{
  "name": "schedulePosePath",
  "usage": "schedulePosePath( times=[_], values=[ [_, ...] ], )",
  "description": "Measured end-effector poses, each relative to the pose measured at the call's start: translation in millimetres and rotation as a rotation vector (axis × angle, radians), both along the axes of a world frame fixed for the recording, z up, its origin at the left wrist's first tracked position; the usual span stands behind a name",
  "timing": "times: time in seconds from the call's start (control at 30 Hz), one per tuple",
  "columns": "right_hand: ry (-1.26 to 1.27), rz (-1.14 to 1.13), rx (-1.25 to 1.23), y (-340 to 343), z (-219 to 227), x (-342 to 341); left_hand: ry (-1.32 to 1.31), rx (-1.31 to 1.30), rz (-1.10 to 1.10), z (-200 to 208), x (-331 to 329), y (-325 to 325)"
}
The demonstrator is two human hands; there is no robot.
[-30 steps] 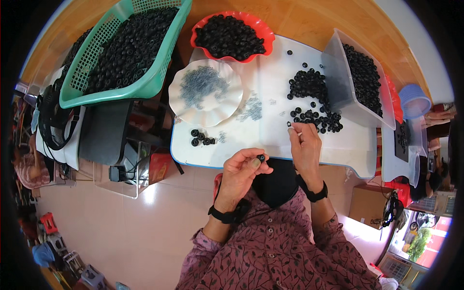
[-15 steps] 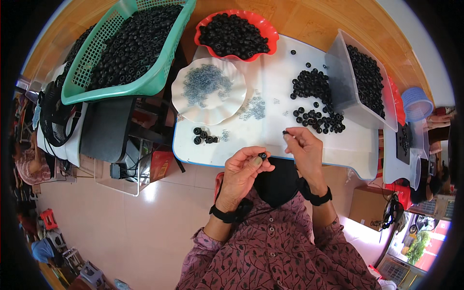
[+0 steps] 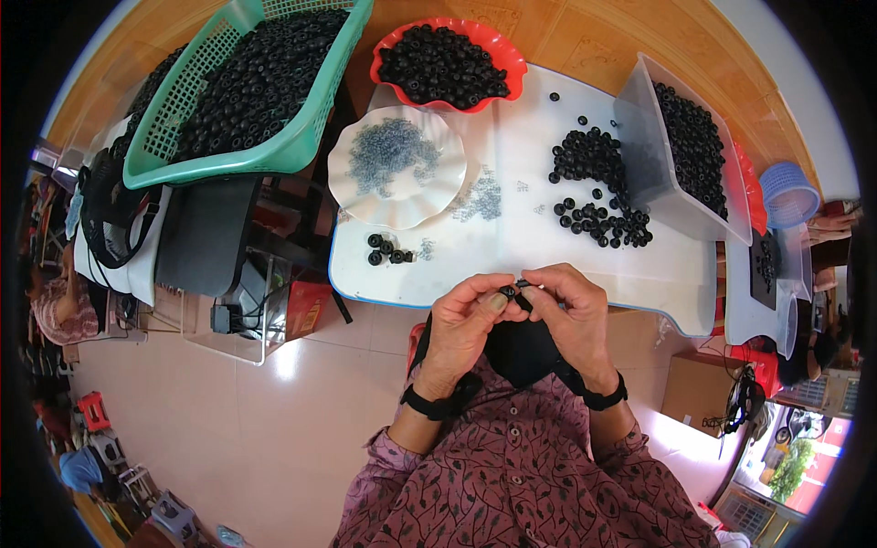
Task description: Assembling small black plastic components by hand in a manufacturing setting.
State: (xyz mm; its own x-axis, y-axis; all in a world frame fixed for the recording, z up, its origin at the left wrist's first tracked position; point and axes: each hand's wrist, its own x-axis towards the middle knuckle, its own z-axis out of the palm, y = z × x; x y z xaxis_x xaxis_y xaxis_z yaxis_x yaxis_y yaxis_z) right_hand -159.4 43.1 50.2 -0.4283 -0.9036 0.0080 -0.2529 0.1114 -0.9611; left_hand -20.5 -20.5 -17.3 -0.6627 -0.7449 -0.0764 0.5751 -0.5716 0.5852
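Observation:
My left hand (image 3: 464,327) is closed in a pinch on a small round black part (image 3: 507,292), just off the table's front edge. Right beside it, my right hand (image 3: 574,320) pinches another small black piece (image 3: 523,284). The fingertips of both hands meet, and the two pieces are close together; whether they touch I cannot tell. Ahead of my left hand, several black round parts (image 3: 376,241) with holes lie on the white table (image 3: 411,285). Loose black parts (image 3: 589,155) form a pile beyond my right hand.
A scalloped white plate (image 3: 438,205) holds tiny grey see-through pieces; more lie scattered beside it. Behind stands a red bowl (image 3: 519,73) of black parts. A green basket (image 3: 228,169) is at the left, and a translucent bin (image 3: 660,196) at the right; both hold black parts.
My right hand has moved left and down, bringing its black piece to the part in my left hand. My left hand stays nearly where it was.

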Motion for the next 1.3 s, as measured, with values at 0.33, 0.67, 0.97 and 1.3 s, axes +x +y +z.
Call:
schedulePosePath(
  times=[0.33,0.67,0.97,1.3],
  values=[
    [-0.009,0.036,-0.066,5,6,2,0.058,-0.007,-0.035,8,1,4],
    [-0.054,0.053,-0.08,7,7,5,0.078,0.031,-0.023,9,3,6],
    [-0.024,0.054,-0.097,7,11,7,0.054,-0.008,-0.004,13,2,7],
    [-0.022,0.051,-0.086,8,7,6,0.033,-0.041,0.02,10,1,8]
  ],
)
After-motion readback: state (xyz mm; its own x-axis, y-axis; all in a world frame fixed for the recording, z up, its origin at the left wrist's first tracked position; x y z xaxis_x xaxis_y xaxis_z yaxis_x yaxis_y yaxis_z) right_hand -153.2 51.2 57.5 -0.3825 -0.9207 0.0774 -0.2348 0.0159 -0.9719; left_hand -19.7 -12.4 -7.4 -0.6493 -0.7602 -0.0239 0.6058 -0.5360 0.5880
